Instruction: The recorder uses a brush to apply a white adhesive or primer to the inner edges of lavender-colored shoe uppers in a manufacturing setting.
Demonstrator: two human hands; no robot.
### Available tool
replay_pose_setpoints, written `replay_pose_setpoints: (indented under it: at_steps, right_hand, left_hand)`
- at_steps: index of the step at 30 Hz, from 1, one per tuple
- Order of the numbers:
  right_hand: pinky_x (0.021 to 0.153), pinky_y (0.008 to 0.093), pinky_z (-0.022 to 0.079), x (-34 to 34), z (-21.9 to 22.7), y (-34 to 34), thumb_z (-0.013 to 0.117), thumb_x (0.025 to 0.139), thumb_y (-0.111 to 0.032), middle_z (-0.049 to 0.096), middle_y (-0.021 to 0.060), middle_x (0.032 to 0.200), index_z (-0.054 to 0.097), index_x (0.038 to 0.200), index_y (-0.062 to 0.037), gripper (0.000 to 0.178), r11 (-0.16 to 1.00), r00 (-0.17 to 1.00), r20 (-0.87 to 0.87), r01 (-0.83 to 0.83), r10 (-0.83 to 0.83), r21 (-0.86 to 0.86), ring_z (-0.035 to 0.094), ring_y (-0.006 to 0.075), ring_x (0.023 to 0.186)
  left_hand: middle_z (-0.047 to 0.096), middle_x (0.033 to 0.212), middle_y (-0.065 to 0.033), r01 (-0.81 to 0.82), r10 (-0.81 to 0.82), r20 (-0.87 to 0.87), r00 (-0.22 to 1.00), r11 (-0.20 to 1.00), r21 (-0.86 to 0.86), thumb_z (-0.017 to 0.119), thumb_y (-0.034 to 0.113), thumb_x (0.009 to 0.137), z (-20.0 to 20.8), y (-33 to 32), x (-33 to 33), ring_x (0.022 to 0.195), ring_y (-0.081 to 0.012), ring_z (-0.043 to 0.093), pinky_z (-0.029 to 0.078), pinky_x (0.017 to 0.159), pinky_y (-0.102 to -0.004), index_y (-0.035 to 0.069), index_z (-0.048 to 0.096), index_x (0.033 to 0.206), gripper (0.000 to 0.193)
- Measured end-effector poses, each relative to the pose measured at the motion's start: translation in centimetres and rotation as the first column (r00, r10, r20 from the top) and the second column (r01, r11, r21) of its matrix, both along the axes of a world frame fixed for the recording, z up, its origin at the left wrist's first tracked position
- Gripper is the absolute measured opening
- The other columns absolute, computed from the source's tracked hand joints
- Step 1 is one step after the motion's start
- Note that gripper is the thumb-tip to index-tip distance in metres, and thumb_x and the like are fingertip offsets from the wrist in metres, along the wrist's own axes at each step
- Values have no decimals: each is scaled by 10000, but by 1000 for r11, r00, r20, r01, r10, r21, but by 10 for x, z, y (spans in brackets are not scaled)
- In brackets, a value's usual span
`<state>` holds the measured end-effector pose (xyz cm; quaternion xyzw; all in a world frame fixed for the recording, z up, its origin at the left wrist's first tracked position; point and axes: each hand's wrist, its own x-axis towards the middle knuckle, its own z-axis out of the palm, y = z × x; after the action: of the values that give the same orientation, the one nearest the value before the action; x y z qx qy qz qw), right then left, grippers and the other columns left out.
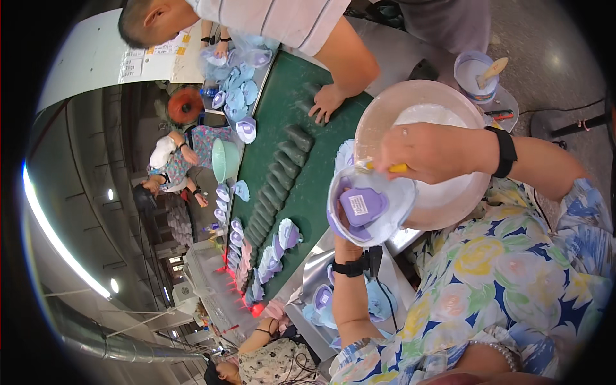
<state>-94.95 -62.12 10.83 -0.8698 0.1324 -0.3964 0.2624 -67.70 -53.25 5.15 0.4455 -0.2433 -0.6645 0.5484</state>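
Note:
My left hand (346,221) supports a pale blue and purple piece (391,199) that looks like a shoe upper. Its purple inner part carries a white label, and most of my left fingers are hidden behind it. Over the piece, my right hand (410,154) is closed around a yellow handle (398,168), apparently a brush; its working end cannot be made out. Right behind the piece stands a large pinkish basin (375,112) with white liquid in it.
A tub (465,80) with a wooden-handled brush stands beyond the basin. Dark shoe-shaped forms (276,183) line the green conveyor (327,151). A co-worker's hand (326,102) touches one. More purple pieces (289,234) lie on the belt, others (323,297) on a metal tray below my left arm.

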Motion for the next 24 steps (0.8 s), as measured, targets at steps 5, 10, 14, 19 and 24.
replay_pose_setpoints:
  at_steps: [5,10,14,19,24]
  right_hand:
    - [742,413,496,-10,2,3,648,932,-186,643,97,953,622,1003,-82,128,999,994,-109,-3,7,35,633,293,865]
    - [719,388,486,34,12,2,682,923,-164,650,122,883,626,1006,-58,147,977,990,30,129,-136,167,631,313,788]
    - [723,339,502,30,5,-6,678,925,-131,653,121,874,613,1035,-23,167,915,966,-145,252,-216,314,656,244,819]
    - [779,277,542,14,-12,1,618,967,-108,631,94,949,563,1082,9,172,734,957,-94,271,-274,623,650,167,899]
    - [805,259,554,18,-25,8,574,980,-82,612,90,973,530,1069,2,130,670,950,-194,309,-243,675,637,136,916]
  left_hand:
    - [600,1276,-112,-86,86,3,996,995,-43,583,292,983,-10,3,10,1143,-302,625,568,908,-481,103,454,1430,503]
    - [601,1272,-110,-152,155,19,988,983,-102,588,294,980,-27,-1,18,1142,-306,624,573,893,-482,109,450,1433,509]
    - [601,1270,-108,-377,425,161,891,888,-262,593,295,977,-66,0,76,1142,-310,623,577,882,-484,115,446,1435,514]
    - [651,1008,-112,-464,516,468,717,855,-232,483,-6,955,-108,20,205,736,-226,681,572,526,-328,78,447,1247,307]
    - [580,1163,-145,-591,604,386,698,789,-167,467,-56,949,-147,16,301,912,-296,668,620,746,-399,78,381,1319,403]
